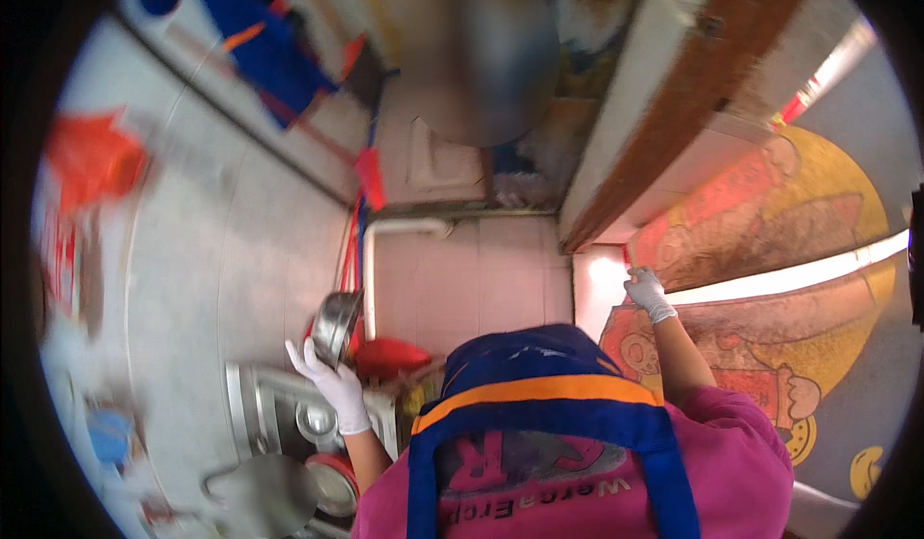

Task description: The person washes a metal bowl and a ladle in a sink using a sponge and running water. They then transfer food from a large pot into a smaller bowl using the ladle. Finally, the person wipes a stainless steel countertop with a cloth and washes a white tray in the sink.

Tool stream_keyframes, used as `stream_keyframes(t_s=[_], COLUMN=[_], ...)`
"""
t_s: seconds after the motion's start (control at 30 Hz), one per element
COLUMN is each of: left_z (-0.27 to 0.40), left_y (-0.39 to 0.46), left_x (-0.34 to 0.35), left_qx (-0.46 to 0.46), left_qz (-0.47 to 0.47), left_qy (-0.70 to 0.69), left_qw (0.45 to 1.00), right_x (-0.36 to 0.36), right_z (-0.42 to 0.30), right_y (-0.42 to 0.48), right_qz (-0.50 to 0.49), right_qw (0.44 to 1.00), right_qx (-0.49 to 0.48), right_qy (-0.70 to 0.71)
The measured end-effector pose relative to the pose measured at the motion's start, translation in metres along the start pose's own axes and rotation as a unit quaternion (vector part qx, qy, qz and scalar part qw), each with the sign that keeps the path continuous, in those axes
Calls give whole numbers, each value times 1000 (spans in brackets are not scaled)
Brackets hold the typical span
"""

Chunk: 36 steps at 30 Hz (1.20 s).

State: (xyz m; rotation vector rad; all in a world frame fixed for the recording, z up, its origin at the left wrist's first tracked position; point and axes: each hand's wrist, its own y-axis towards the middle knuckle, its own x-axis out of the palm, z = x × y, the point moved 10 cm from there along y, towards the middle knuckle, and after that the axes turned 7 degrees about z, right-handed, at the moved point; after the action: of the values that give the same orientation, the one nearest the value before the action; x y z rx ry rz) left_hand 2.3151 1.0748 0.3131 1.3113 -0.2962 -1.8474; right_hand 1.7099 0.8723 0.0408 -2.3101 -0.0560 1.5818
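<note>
My left hand (330, 392), in a thin white glove, is raised over a metal sink (238, 413) with its fingers apart. Just beyond the fingertips is a tilted metal bowl (336, 326); whether they touch cannot be told. Below the hand a small metal bowl (317, 418) and a red-rimmed basin (333, 487) are in the sink. On the other side, my gloved right hand (648, 295) reaches to the bright slit of a printed door curtain (779, 330). Its fingers are curled at the curtain's edge, but whether they grip the cloth cannot be made out.
A wooden beam (686, 99) borders the right side. A white pipe (371, 272) runs beside the pink tiled floor (476, 272). Something red (390, 358) lies near the sink. Blue cloth (267, 55) with orange trim hangs at upper left, above an orange-red bag-like item (94, 160).
</note>
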Motion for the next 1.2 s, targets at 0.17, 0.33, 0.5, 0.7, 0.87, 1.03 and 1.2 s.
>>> stream_keyframes(t_s=[0.17, 0.33, 0.5, 0.7, 0.87, 1.03, 1.2], left_z=[70, 210, 478, 697, 800, 937, 1047], left_y=[32, 32, -79, -261, -328, -363, -384], left_x=[143, 339, 386, 293, 214, 243, 330], left_qx=[46, 247, 487, 589, 621, 536, 463], left_qz=[-148, -375, -492, -532, -443, -487, -433], left_qy=[-51, -53, -330, -492, -613, -610, -615], left_qw=[987, 892, 642, 358, 208, 322, 467], right_x=[-45, -84, -191, -237, -277, -335, -378], right_z=[122, 260, 348, 402, 418, 496, 593], right_y=[15, -52, -237, -282, -288, -278, -303], right_qz=[107, 293, 625, 642, 638, 618, 643], right_qw=[960, 719, 403, 381, 396, 409, 381], right_qx=[136, 301, 340, 288, 273, 245, 231], right_qy=[221, 554, 575, 600, 601, 625, 623])
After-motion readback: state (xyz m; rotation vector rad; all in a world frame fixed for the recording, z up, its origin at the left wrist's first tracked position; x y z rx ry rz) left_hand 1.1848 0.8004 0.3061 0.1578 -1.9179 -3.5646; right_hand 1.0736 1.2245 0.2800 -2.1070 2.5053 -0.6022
